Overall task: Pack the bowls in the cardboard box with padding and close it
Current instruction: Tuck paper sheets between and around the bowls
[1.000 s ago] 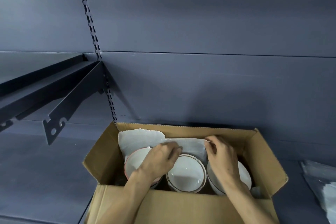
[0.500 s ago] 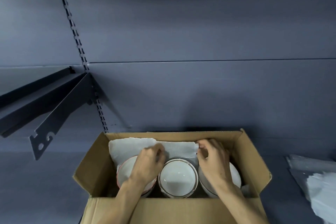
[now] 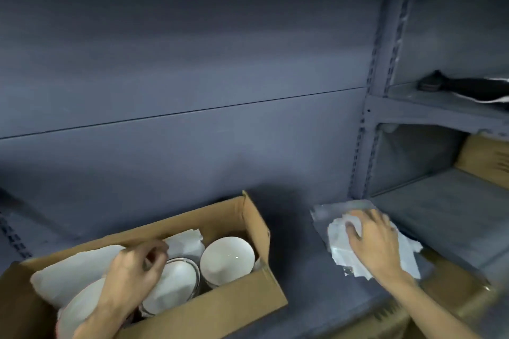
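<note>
The left hand (image 3: pixel 132 270) was in the lower left of the frame, down inside the cardboard box (image 3: pixel 228 308), its fingers curled and pinching the edge of a white padding sheet (image 3: pixel 80 267) that stood along the far wall of the box. The right hand (image 3: pixel 371 245) was in the lower right, well apart from the box, with its fingers spread fairly flat on top of a loose pile of padding sheets (image 3: pixel 407 256) on the shelf (image 3: pixel 316 294); whether it had hold of a sheet could not be told.

Three bowls (image 3: pixel 176 283) sat side by side in a row in the box, all white and mouth up. The left bowl (image 3: pixel 80 311) was partly covered by the left forearm, the middle one lay just below the left hand's fingers, and the right bowl (image 3: pixel 225 259) stood clear near the box's right wall. A second, smaller piece of padding (image 3: pixel 184 242) rose behind the middle bowl, against the same far wall. The box flaps stood open, the near one folded outward toward the bottom of the frame.

The pile under the right hand rested on a clear plastic sheet (image 3: pixel 330 212). In the right edge of the frame one more cardboard box (image 3: pixel 487 159) sat on another shelf, and a dark object (image 3: pixel 462 85), too blurred to name, lay on the shelf above it.
</note>
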`<move>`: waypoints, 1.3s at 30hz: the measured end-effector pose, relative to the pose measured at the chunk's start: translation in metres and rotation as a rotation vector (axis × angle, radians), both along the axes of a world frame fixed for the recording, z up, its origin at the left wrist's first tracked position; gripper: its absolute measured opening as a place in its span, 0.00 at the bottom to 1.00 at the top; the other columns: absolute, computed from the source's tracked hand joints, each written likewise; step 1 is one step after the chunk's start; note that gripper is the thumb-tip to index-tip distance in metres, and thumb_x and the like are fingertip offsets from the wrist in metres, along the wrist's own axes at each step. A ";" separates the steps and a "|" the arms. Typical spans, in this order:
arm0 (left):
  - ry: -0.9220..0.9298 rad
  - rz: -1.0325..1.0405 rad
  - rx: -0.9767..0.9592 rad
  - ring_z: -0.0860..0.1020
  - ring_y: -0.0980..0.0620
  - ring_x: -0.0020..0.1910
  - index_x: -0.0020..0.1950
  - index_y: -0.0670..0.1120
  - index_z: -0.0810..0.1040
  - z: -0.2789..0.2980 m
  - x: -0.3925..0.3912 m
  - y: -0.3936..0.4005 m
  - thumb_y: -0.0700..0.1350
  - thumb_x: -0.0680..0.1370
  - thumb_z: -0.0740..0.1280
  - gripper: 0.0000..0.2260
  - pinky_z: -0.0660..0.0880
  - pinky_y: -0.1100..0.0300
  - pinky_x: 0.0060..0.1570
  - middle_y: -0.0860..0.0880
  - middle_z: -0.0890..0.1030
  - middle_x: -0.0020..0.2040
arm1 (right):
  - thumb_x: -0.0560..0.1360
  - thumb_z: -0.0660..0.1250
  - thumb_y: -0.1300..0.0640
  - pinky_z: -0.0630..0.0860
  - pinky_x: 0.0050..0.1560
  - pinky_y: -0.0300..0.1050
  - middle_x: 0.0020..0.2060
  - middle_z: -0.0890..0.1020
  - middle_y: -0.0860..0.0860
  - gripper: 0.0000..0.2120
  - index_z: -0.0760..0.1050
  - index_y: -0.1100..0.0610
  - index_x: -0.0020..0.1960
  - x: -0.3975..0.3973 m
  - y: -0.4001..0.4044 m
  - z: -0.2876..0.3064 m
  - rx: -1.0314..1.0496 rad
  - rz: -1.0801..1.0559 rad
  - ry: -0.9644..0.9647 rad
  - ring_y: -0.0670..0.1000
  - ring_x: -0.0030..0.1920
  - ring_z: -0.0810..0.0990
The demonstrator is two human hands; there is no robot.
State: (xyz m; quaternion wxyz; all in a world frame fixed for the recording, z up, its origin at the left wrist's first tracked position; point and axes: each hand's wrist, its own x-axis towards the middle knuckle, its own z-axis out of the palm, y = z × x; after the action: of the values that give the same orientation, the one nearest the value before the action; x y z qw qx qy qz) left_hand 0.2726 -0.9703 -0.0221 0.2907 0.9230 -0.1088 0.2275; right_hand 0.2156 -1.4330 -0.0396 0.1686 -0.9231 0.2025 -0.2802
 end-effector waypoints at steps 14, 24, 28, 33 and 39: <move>-0.062 -0.370 -0.086 0.78 0.58 0.36 0.40 0.53 0.82 0.037 -0.028 -0.162 0.44 0.75 0.65 0.07 0.75 0.62 0.38 0.63 0.82 0.38 | 0.80 0.63 0.42 0.68 0.66 0.55 0.71 0.69 0.48 0.27 0.64 0.48 0.76 -0.036 -0.033 -0.050 -0.216 0.017 0.590 0.52 0.71 0.68; -0.124 -0.390 -0.074 0.78 0.59 0.41 0.49 0.55 0.81 0.037 -0.046 -0.177 0.48 0.76 0.64 0.07 0.76 0.57 0.42 0.62 0.80 0.42 | 0.77 0.70 0.53 0.71 0.47 0.52 0.41 0.82 0.45 0.04 0.83 0.48 0.45 -0.037 -0.036 -0.053 -0.295 -0.002 0.120 0.51 0.42 0.81; -0.255 -0.463 0.020 0.75 0.58 0.57 0.69 0.55 0.74 0.054 -0.057 -0.197 0.43 0.75 0.70 0.23 0.75 0.59 0.57 0.59 0.77 0.61 | 0.81 0.58 0.49 0.70 0.50 0.51 0.45 0.82 0.44 0.14 0.82 0.49 0.48 -0.038 -0.006 0.004 -0.266 0.103 -0.213 0.51 0.46 0.81; -0.468 -0.432 0.412 0.61 0.43 0.78 0.79 0.55 0.64 0.089 -0.062 -0.216 0.44 0.75 0.71 0.34 0.66 0.44 0.70 0.44 0.64 0.78 | 0.82 0.63 0.53 0.71 0.56 0.53 0.50 0.80 0.44 0.08 0.81 0.51 0.53 -0.055 0.053 0.080 -0.437 0.425 -0.412 0.51 0.50 0.78; -0.565 -0.228 0.299 0.76 0.45 0.31 0.50 0.49 0.82 0.114 -0.065 -0.181 0.35 0.70 0.62 0.16 0.71 0.55 0.29 0.53 0.80 0.36 | 0.83 0.58 0.42 0.67 0.62 0.49 0.58 0.79 0.42 0.18 0.77 0.48 0.67 -0.058 0.058 0.098 -0.127 0.523 -0.461 0.46 0.59 0.76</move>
State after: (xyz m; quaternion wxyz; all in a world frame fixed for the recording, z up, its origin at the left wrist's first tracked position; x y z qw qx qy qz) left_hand 0.2072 -1.1516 0.0922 0.1342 0.8377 -0.3196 0.4221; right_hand 0.1571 -1.3746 0.0580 0.2184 -0.8647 -0.1021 -0.4406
